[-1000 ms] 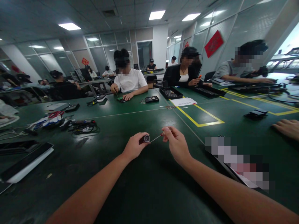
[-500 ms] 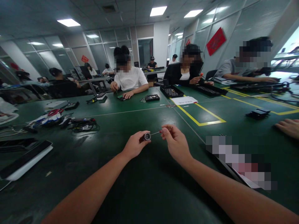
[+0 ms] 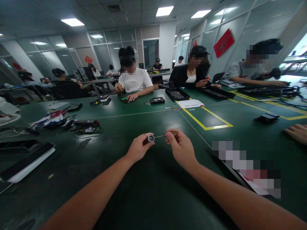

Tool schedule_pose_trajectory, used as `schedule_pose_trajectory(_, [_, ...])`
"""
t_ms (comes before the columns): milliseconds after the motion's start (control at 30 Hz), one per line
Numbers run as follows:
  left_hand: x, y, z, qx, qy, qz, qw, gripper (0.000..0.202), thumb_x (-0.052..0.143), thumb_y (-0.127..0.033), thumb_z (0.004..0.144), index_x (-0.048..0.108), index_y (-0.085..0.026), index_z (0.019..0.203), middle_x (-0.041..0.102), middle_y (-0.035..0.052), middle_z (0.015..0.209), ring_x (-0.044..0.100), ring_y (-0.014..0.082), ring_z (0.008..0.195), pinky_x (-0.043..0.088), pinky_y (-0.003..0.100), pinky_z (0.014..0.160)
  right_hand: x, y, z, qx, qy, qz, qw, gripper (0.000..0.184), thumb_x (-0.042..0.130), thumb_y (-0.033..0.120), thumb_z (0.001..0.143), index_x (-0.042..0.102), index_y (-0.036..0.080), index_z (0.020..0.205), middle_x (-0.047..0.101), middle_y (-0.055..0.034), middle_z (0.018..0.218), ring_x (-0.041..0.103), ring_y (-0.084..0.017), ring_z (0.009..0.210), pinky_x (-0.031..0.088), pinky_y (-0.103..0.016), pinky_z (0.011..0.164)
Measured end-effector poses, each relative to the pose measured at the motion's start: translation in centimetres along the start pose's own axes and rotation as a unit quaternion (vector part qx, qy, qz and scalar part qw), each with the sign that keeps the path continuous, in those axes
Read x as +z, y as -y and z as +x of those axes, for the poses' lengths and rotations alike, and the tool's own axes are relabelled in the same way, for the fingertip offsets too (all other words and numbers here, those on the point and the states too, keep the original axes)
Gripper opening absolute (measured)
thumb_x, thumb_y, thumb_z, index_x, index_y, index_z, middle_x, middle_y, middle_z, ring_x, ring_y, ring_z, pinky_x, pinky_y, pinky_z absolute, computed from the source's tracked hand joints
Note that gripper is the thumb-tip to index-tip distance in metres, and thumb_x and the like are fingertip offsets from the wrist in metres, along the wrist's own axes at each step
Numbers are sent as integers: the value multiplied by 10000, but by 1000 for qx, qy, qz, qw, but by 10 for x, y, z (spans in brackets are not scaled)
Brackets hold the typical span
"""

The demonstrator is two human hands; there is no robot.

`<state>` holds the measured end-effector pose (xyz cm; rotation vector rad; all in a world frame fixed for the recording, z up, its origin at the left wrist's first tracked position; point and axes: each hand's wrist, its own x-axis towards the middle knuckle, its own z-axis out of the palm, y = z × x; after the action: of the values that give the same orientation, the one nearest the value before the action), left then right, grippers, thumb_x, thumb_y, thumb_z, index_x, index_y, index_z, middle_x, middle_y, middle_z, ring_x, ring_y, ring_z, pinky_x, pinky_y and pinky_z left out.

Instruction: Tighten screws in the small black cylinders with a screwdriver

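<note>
My left hand (image 3: 138, 149) is closed round a small dark cylindrical part (image 3: 149, 138) with a round metal face turned toward me. My right hand (image 3: 181, 147) pinches a thin screwdriver (image 3: 165, 135) with a red and amber handle. Its metal shaft runs left and its tip meets the face of the cylindrical part. Both hands hover a little above the dark green table (image 3: 144, 179), near its middle.
A white-edged black slab (image 3: 26, 163) lies at the left. Cables and tools (image 3: 72, 125) lie beyond it. A blurred flat item (image 3: 244, 169) lies at my right, and another person's hand (image 3: 296, 132) rests at the right edge. Several people sit across the table with trays (image 3: 177, 94).
Both hands have risen slightly in view and the screwdriver has levelled out, with its tip staying at the part's face. The view has shifted a little.
</note>
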<state>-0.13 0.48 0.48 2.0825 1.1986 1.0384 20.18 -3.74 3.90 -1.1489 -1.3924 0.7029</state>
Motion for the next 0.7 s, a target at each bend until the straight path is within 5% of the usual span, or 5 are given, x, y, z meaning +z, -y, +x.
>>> schedule_pose_trajectory(700, [1,3,0,41,-21,16,999,371,705,-285,878,641,-239,1241,686,47,1174,647,230,1070,505,374,954,-1,1,1,17,-20,-16,1000,292,528,457,944,642,191,979,650,-21,727,620,-184,678,476,-333,665])
